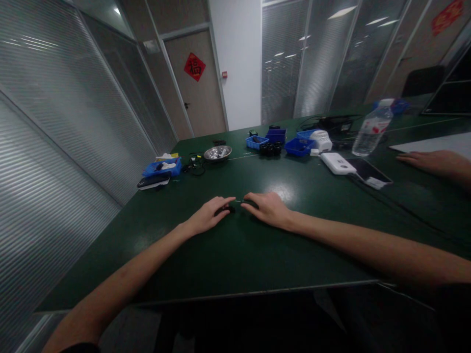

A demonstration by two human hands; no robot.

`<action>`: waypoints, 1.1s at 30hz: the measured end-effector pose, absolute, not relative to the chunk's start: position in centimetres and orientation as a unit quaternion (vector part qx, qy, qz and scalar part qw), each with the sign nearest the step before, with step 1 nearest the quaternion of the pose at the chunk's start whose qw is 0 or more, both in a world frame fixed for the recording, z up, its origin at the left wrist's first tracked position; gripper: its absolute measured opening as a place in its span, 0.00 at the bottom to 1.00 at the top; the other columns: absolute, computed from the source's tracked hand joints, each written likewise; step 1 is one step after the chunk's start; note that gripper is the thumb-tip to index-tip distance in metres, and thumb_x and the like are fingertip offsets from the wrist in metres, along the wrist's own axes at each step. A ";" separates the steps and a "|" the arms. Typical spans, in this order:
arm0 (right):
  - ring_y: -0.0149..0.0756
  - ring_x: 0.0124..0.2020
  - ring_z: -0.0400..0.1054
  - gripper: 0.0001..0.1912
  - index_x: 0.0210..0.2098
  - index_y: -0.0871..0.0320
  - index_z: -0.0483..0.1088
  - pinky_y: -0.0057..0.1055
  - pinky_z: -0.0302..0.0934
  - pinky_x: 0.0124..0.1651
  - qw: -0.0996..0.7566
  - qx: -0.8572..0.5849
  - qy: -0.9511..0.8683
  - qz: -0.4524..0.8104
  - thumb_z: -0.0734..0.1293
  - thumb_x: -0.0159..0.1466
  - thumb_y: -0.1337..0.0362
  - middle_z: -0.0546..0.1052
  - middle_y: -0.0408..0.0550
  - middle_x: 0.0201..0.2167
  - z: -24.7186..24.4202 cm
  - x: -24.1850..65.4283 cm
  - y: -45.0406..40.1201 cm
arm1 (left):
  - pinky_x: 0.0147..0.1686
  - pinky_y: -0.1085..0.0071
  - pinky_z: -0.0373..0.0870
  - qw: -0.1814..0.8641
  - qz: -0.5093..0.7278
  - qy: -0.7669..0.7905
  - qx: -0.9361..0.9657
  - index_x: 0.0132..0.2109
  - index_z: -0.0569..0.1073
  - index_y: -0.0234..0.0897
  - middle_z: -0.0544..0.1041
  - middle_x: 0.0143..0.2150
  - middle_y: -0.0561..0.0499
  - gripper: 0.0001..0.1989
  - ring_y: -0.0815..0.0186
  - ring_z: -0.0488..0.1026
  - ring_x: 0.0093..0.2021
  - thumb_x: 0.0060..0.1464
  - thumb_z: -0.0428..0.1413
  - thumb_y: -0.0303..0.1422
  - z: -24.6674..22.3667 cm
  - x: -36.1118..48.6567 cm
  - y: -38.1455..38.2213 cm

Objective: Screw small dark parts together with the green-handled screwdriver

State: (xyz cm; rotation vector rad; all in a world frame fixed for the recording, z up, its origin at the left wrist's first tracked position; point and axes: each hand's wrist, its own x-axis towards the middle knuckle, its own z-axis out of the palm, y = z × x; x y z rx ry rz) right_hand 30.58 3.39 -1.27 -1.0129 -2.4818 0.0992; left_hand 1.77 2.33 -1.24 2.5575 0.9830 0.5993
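Both hands meet over the middle of the green table [206, 255]. My left hand [208, 215] has its fingers closed round a small black object [230, 209], part of which shows by the thumb. My right hand [268, 208] pinches a small, thin dark object, mostly hidden by the fingers, with a thin light tip [238, 201] pointing toward the left hand's index finger. The hands are a short gap apart. What the small objects are is too small to tell.
Beyond the hands stand a metal bowl [218, 153], blue trays [300, 146] and a white power bank [337, 163]. A blue basket [162, 167] is at the left, a water bottle [373, 128] at the right. Another person's hand [436, 163] rests at the far right.
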 end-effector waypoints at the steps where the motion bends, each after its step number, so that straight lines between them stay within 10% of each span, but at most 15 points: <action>1: 0.39 0.35 0.75 0.21 0.56 0.57 0.71 0.32 0.60 0.37 0.222 -0.372 -0.901 0.034 0.58 0.76 0.49 0.82 0.51 0.42 -1.3 30.6 3.5 | 0.52 0.60 0.72 0.160 0.212 0.346 0.900 0.72 0.62 0.45 0.74 0.52 0.44 0.25 0.59 0.71 0.50 0.72 0.51 0.34 -1.2 1.7 2.4; 33: 0.37 0.33 0.74 0.21 0.54 0.57 0.73 0.31 0.57 0.33 0.170 -0.410 -0.894 0.051 0.59 0.76 0.49 0.81 0.49 0.36 -1.0 30.6 3.7 | 0.54 0.63 0.70 -0.065 0.114 0.721 0.680 0.53 0.77 0.36 0.79 0.53 0.41 0.19 0.52 0.75 0.54 0.62 0.52 0.41 -2.4 -18.2 9.7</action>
